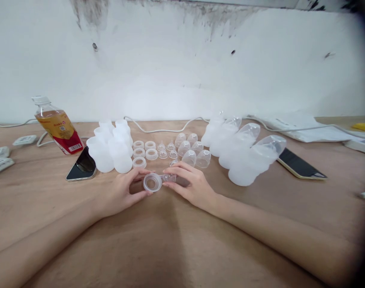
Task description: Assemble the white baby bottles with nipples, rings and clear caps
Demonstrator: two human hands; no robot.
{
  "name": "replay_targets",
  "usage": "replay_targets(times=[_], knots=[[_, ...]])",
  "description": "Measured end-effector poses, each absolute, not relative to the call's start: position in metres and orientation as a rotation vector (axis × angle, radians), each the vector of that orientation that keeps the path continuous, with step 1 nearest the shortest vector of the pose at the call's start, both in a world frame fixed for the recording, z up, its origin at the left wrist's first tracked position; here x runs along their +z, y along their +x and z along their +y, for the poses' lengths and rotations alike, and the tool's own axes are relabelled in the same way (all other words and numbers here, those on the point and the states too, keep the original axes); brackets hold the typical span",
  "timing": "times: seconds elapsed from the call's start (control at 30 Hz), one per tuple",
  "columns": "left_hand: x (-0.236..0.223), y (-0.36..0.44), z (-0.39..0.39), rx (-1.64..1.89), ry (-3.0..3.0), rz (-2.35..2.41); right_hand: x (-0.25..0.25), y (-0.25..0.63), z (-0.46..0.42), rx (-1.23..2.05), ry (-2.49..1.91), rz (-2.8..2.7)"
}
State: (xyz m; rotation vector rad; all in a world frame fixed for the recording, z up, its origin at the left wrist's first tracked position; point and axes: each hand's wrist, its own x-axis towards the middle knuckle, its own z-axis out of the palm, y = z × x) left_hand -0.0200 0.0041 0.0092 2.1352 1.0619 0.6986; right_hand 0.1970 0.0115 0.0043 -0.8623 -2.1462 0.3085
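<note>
Between the fingers and thumb of my left hand (126,190) is a translucent screw ring (152,183), its opening turned toward me. My right hand (192,184) pinches a clear bottle nipple (169,178) by its base, the tip pointing at the ring. Both hands are just above the table. Behind them lie more screw rings (139,152) in rows, several clear nipples (162,154) standing on their bases, and several clear dome caps (203,159). White bottles without tops (100,154) stand at left. At right are white bottles with clear domed tops (244,172).
A drink bottle (60,130) and a phone (82,165) are at left, near several small white packs (1,165). Another phone (302,164) lies at right, by a white plastic bag (305,128). A white cable (161,131) runs along the wall (182,72).
</note>
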Motion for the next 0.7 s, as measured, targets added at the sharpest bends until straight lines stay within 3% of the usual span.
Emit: replay_targets(times=[0.2, 0.4, 0.7], knots=[[0.0076, -0.0207, 0.0044, 0.753, 2.175, 1.043, 0.0049, 0.1974, 0.0106, 0.343, -0.861, -2.133], [0.0093, -0.0209, 0.0034, 0.738, 2.21, 1.093, -0.0021, 0.1968, 0.0141, 0.586, -0.902, -1.994], [0.0126, -0.0128, 0.0047, 0.739, 2.382, 1.162, 0.0059, 0.196, 0.0115, 0.404, -0.801, -2.103]])
